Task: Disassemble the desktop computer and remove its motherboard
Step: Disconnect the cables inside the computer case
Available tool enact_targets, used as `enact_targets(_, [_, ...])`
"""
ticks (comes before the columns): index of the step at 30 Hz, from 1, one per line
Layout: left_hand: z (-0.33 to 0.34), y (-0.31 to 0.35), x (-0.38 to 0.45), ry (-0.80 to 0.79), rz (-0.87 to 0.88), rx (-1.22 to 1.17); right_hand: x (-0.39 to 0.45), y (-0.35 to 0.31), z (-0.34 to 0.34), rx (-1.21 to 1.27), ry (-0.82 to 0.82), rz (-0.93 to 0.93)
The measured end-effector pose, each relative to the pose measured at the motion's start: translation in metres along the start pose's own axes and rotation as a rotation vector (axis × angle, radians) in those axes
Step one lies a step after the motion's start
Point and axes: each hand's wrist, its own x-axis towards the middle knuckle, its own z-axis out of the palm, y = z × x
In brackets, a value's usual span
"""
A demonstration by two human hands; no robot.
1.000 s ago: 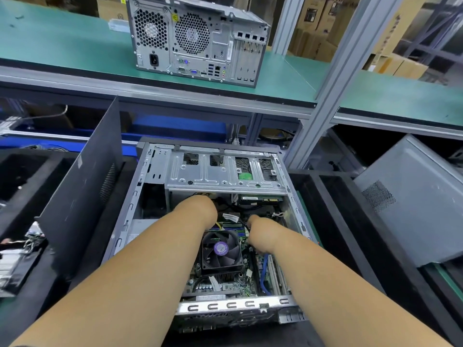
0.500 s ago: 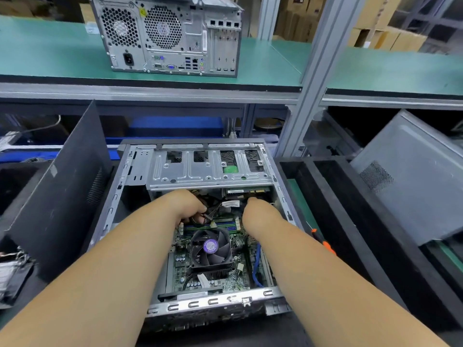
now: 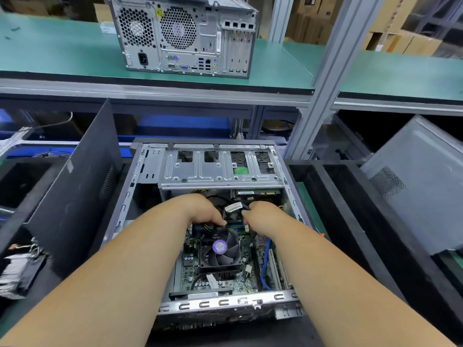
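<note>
An open desktop case (image 3: 125, 204) lies on its side in front of me, its green motherboard (image 3: 190, 266) exposed with a black CPU fan (image 3: 220, 249) in the middle. Both hands reach in just beyond the fan, under the silver drive cage (image 3: 215, 174). My left hand (image 3: 200, 211) has its fingers curled on black cables at the memory slots (image 3: 238, 227). My right hand (image 3: 263, 216) is closed at the right end of those slots, beside a white cable tag (image 3: 233, 207). What the right fingers hold is hidden.
A removed dark side panel (image 3: 75, 191) leans against the case's left side. A second desktop tower (image 3: 183, 36) stands on the green upper shelf. A grey case panel (image 3: 416, 181) leans at the right. Black foam bins flank the case, with loose parts (image 3: 20, 271) at the left.
Both hands have drawn back from under the drive cage toward the fan and memory slots. The left hand now pinches the cables closer to the fan.
</note>
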Motion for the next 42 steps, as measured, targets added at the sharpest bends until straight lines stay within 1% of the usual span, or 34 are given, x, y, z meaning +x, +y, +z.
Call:
enact_targets(2, [0.001,0.000,-0.005,-0.091,0.090,-0.059,0.000,0.001,0.001,0.091,-0.044,-0.091])
enact_targets(5, [-0.002,-0.001,-0.013,-0.209,0.242,-0.307,-0.007,0.001,-0.001,0.198,-0.129,-0.109])
enact_targets(7, [-0.004,-0.002,-0.015,-0.258,0.327,-0.400,-0.013,0.002,-0.005,0.405,-0.186,-0.106])
enact_targets(9, [-0.003,-0.001,-0.019,-0.322,0.398,-0.454,-0.018,0.003,-0.009,0.583,-0.263,-0.154])
enact_targets(11, [-0.002,0.001,-0.023,-0.329,0.435,-0.443,-0.023,0.002,-0.013,0.715,-0.345,-0.199])
enact_targets(13, [0.000,0.003,-0.022,-0.221,0.441,-0.378,-0.026,0.002,-0.016,0.785,-0.361,-0.229])
enact_targets(15, [0.001,0.004,-0.018,-0.054,0.446,-0.257,-0.027,0.001,-0.015,0.823,-0.319,-0.242])
enact_targets(16, [0.003,0.004,-0.017,0.022,0.447,-0.197,-0.027,0.000,-0.014,0.814,-0.271,-0.253])
enact_targets(17, [0.004,0.004,-0.016,0.075,0.462,-0.161,-0.026,0.001,-0.013,0.759,-0.211,-0.280])
enact_targets(19, [0.007,0.007,-0.018,0.122,0.530,-0.145,-0.024,0.003,-0.012,0.619,-0.084,-0.360])
enact_targets(21, [0.007,0.009,-0.021,0.140,0.618,-0.213,-0.025,0.003,-0.013,0.639,-0.002,-0.433])
enact_targets(23, [0.004,0.009,-0.024,0.164,0.717,-0.342,-0.027,0.001,-0.016,0.791,0.055,-0.475])
enact_targets(26, [0.000,0.008,-0.025,0.223,0.772,-0.607,-0.028,0.001,-0.022,1.060,0.170,-0.507])
enact_targets(29, [-0.004,0.008,-0.023,0.246,0.785,-0.894,-0.026,0.005,-0.029,1.239,0.257,-0.498])
enact_targets(31, [-0.006,0.007,-0.024,0.236,0.770,-1.003,-0.027,0.005,-0.033,1.347,0.277,-0.476])
enact_targets(35, [0.001,0.008,-0.030,0.205,0.736,-1.033,-0.030,0.014,-0.042,1.532,0.283,-0.515])
enact_targets(40, [0.007,0.023,-0.043,0.174,0.675,-1.038,-0.044,0.036,-0.063,1.696,0.285,-0.523])
enact_targets(42, [0.011,0.035,-0.050,0.143,0.659,-0.997,-0.051,0.048,-0.078,1.733,0.294,-0.550])
